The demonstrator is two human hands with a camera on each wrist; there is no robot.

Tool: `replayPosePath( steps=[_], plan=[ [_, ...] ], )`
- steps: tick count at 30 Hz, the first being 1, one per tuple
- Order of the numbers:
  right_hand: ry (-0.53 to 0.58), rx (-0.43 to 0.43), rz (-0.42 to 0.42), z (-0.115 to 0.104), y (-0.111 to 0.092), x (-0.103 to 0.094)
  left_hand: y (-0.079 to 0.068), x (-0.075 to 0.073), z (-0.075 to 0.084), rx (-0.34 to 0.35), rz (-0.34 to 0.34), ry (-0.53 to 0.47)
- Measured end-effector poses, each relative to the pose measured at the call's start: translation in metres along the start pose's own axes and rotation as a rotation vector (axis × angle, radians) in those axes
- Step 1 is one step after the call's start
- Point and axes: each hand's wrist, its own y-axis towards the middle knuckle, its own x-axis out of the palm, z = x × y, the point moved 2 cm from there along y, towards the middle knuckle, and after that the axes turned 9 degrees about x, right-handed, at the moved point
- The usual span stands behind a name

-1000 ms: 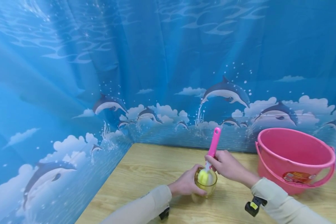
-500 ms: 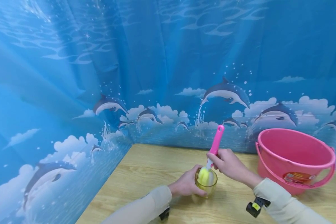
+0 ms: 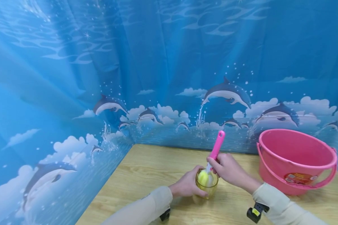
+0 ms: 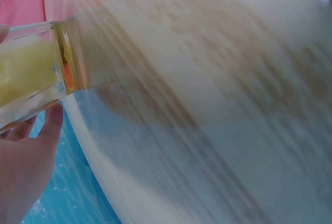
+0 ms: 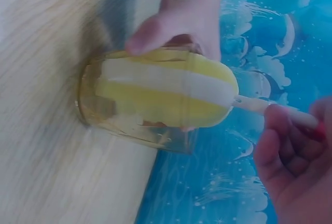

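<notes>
A sponge cup brush with a pink handle (image 3: 218, 144) stands tilted, its yellow-and-white sponge head (image 5: 161, 94) inside an amber glass cup (image 3: 212, 189). My right hand (image 3: 230, 168) grips the brush near its white neck, above the rim. From the left side, my left hand (image 3: 187, 184) holds the cup with fingers and thumb around its wall. In the right wrist view, the sponge fills much of the cup and its top sticks out past the rim. The left wrist view shows the cup's thick base (image 4: 68, 58) close to the tabletop; whether they touch I cannot tell.
A pink bucket (image 3: 273, 170) with its handle hanging down stands to the right on the wooden table (image 3: 155, 156), beside my right forearm. Behind and left of the table hangs a blue dolphin-print curtain (image 3: 163, 78). Black cameras (image 3: 254, 213) are strapped to the wrists.
My right hand and the brush rise slightly, then come down again, the sponge staying in the cup. My left hand and the cup stay nearly in place.
</notes>
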Motion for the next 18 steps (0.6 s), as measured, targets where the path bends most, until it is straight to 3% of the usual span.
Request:
replayPosePath(
  steps=[6,18],
  plan=[
    [-0.017,-0.033,-0.021,-0.0012,-0.0029,0.0033,-0.0005,-0.0007,0.0010,-0.005,-0.003,-0.002],
    [-0.066,-0.040,0.151,-0.0090,-0.0026,-0.0059,-0.0005,-0.0003,0.0000,-0.005,-0.001,-0.011]
  ],
)
